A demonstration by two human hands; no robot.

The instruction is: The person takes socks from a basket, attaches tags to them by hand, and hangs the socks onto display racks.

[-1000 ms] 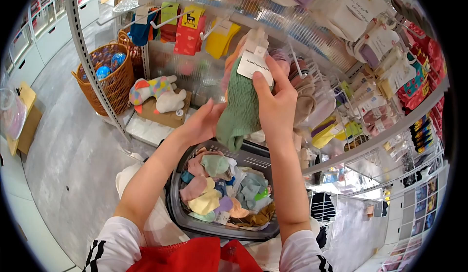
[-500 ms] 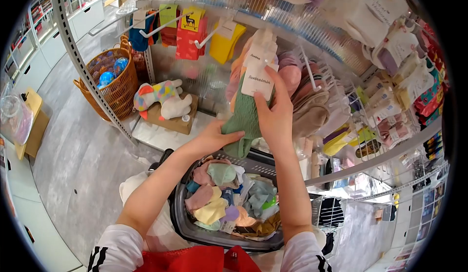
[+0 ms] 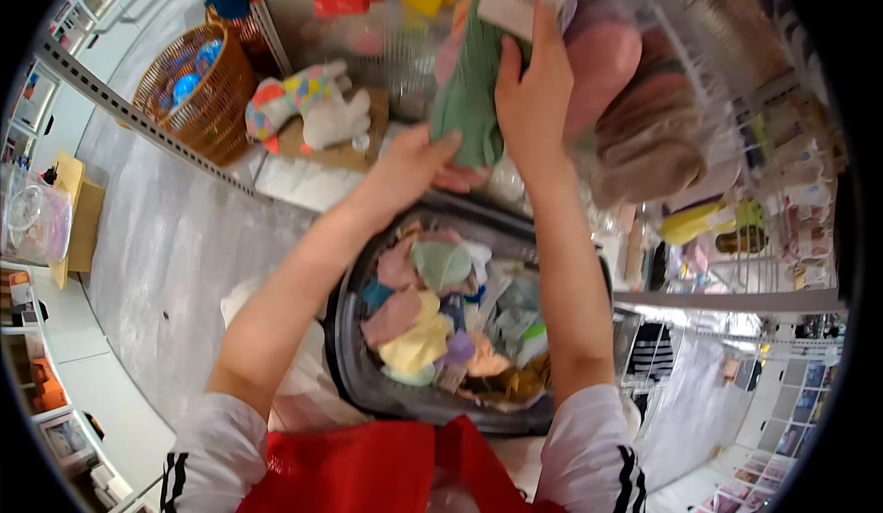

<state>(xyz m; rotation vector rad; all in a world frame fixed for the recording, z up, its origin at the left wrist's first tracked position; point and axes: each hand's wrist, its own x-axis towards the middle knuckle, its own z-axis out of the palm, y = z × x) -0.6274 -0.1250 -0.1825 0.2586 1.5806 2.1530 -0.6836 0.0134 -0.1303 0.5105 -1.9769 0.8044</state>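
Observation:
A pair of green socks (image 3: 471, 90) with a white card label (image 3: 508, 0) is held up at the display rack. My right hand (image 3: 536, 99) grips the card end, its index finger stretched along the label and its thumb on the socks. At the lower end, my left hand (image 3: 412, 165) has its thumb on the edge of the socks and its fingers beneath. Pink socks (image 3: 602, 67) and brown socks (image 3: 653, 140) hang just right of my right hand. Below my arms sits a dark basket (image 3: 345, 366) holding a heap of mixed-colour socks (image 3: 418, 329).
A plush toy (image 3: 336, 117) lies on a cardboard box on the low ledge. Farther left stands a wicker basket (image 3: 221, 99) with blue balls. A perforated metal upright (image 3: 138, 117) rises beside it. More packaged goods hang on the wire rack (image 3: 782, 237) at right.
The view has tilted down and closer to the rack, so the display hooks have left the top of the picture. Both hands still hold the green socks; my left fingers now show beneath them.

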